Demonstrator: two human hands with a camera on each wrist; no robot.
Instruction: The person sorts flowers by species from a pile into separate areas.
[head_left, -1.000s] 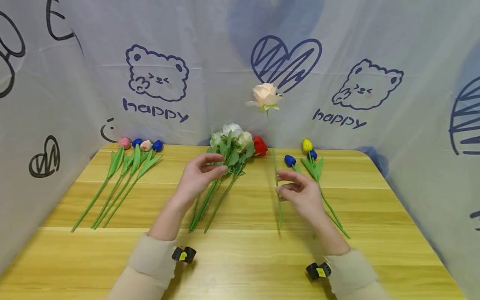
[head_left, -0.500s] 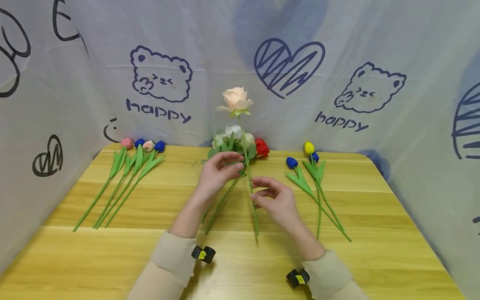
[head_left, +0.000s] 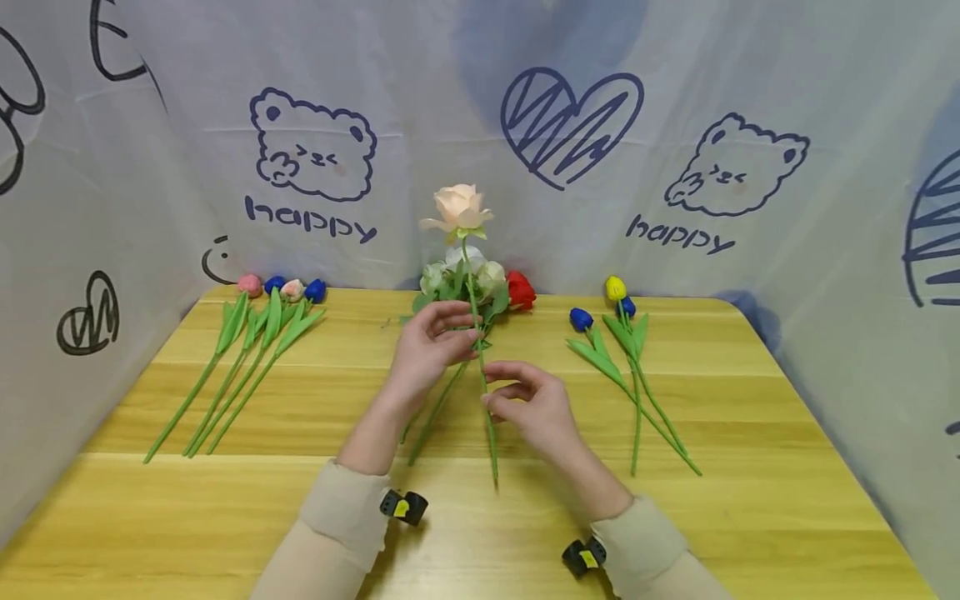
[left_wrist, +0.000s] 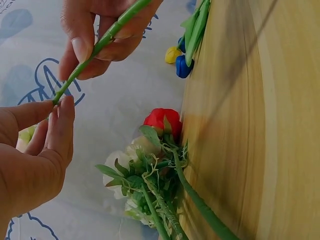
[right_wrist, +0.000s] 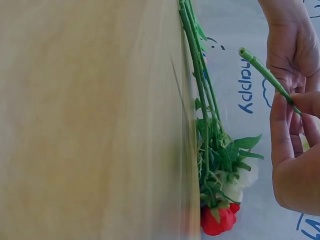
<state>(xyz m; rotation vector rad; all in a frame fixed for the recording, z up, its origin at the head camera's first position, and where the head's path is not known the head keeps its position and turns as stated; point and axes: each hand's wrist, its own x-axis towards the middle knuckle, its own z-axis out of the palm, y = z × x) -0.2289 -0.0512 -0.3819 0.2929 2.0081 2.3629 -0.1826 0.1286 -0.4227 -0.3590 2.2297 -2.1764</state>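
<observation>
A peach rose (head_left: 458, 208) with a long green stem stands upright between my hands, above the table. My left hand (head_left: 432, 342) pinches the stem at its middle, thumb and fingertips meeting on it in the left wrist view. Lower down, my right hand (head_left: 536, 408) pinches the stem (right_wrist: 267, 75) between thumb and fingers, and the cut end sticks out beyond it. Behind the hands lies a bunch of white roses (head_left: 491, 279) with a red rose (head_left: 521, 291) at its right. My left hand hides part of their stems.
Several tulips (head_left: 225, 367) in pink and blue lie on the wooden table (head_left: 225, 517) at the left. At the right lie two blue tulips (head_left: 581, 319) and a yellow tulip (head_left: 616, 288). A printed cloth (head_left: 442, 108) hangs behind the table.
My right hand has carried the peach rose leftward from beside the right tulips. My left hand has moved right to the stem and now pinches it too.
</observation>
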